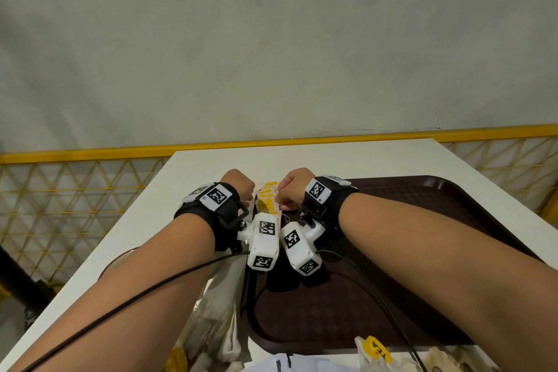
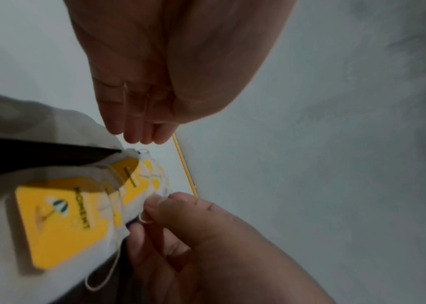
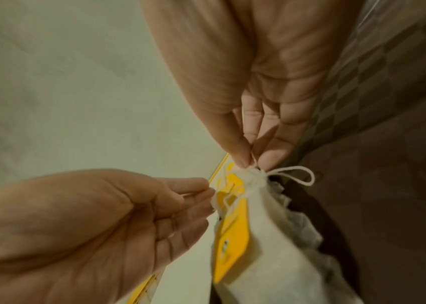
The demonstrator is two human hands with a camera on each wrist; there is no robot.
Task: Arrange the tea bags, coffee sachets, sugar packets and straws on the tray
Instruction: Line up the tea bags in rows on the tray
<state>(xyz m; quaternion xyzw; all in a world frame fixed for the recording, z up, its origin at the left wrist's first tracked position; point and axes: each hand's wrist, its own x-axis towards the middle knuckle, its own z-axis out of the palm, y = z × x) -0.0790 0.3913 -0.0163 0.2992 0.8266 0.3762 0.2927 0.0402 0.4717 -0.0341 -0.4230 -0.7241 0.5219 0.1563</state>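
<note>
A bunch of white tea bags point(image 1: 268, 197) with yellow tags point(image 2: 60, 218) hangs over the far left corner of the brown tray point(image 1: 422, 205). My right hand point(image 3: 252, 162) pinches the gathered top and its looped string between thumb and forefinger. My left hand point(image 3: 206, 195) faces it from the left and pinches a thin string that runs from the tea bags point(image 3: 258, 246). In the head view both hands point(image 1: 241, 190) point(image 1: 287, 193) are fists with their knuckles up, so the fingers are hidden there.
The tray lies on a white table point(image 1: 211, 166) with a yellow mesh railing point(image 1: 90, 157) behind it. More tea bags point(image 1: 374, 353) lie at the tray's near edge. Pale wrapped packets point(image 1: 223, 311) lie beside its left rim. Black cables trail from both wrists.
</note>
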